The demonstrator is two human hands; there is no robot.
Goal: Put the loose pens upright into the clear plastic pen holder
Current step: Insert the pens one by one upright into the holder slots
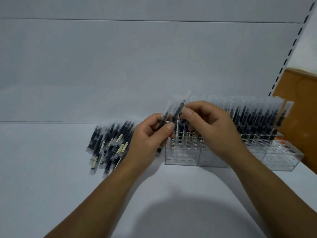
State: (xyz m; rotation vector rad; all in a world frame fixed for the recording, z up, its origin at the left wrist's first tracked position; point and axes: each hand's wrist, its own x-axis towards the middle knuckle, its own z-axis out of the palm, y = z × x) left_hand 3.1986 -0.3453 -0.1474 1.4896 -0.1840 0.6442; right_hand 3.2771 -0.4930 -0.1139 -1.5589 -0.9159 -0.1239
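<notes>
A heap of loose black pens (109, 145) with clear caps lies on the white shelf, left of my hands. The clear plastic pen holder (212, 158) stands to the right, with several pens (257, 121) upright in its back and right holes. My left hand (147, 143) grips a black pen (165, 115) that points up. My right hand (211, 126) pinches a second black pen (178, 111), tilted, above the holder's left end. The two pens are close together but apart.
A brown cardboard box (298, 107) stands behind the holder at the right. A slotted shelf upright (289, 52) runs up the right side. The white back wall (137, 66) is close behind the holder.
</notes>
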